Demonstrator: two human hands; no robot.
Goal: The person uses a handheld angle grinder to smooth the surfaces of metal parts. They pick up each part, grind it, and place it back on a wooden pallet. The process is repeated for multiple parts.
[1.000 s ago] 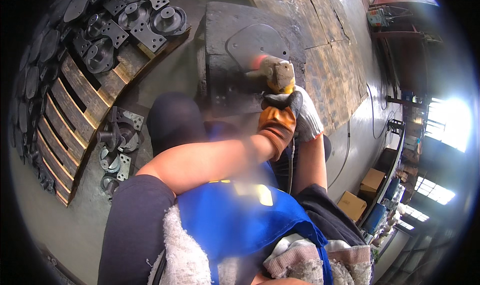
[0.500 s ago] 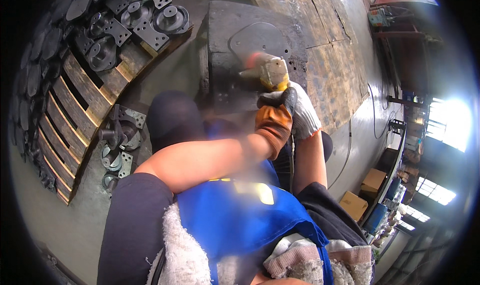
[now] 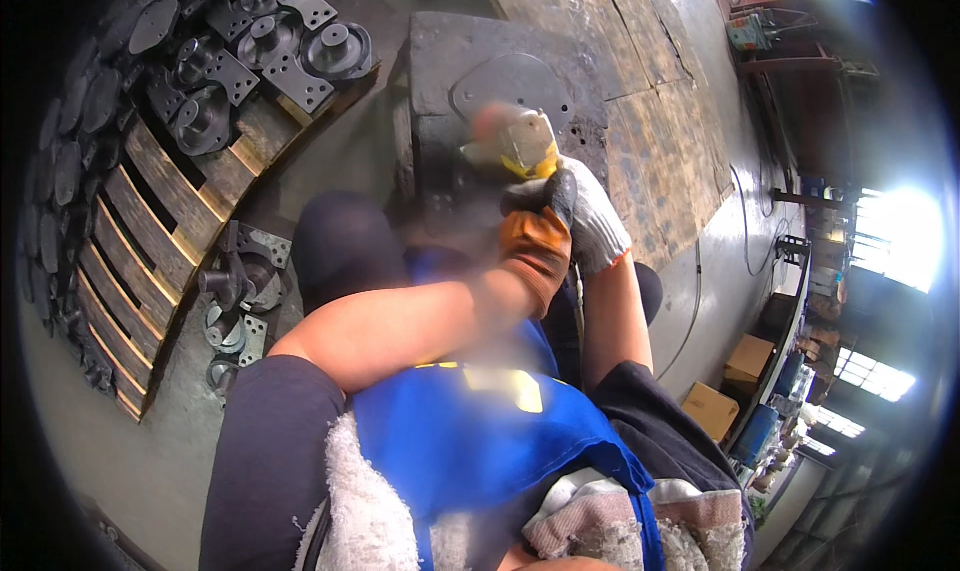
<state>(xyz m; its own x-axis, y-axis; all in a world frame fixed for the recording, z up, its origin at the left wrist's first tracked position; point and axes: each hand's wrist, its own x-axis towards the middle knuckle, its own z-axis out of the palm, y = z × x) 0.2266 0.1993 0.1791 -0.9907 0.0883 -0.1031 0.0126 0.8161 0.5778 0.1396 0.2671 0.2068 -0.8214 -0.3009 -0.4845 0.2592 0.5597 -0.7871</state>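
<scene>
A power grinder (image 3: 531, 143) with a pale, yellow-trimmed body is in both my hands; its reddish front end is blurred. My left hand (image 3: 537, 241), in an orange glove with dark fingers, is closed round the grinder's rear part. My right hand (image 3: 592, 211), in a white knit glove, grips it from the right, its fingers partly hidden. Under the grinder lies a flat dark metal plate (image 3: 508, 79) with rounded edges and small holes. This plate rests on a heavy dark block (image 3: 437, 46). The grinder hides part of the plate, so contact cannot be made out.
On the left, a wooden pallet (image 3: 150, 271) bears many dark metal parts (image 3: 290, 56) with round hubs and drilled flanges. More such parts (image 3: 240, 281) lie on the floor beside it. Worn boards (image 3: 655, 131) stretch beyond the block. Cardboard boxes (image 3: 710, 409) and a cable (image 3: 697, 291) are at right.
The grinder and both hands have shifted a little to the left over the plate. My whole view has also moved slightly. Both hands keep their hold.
</scene>
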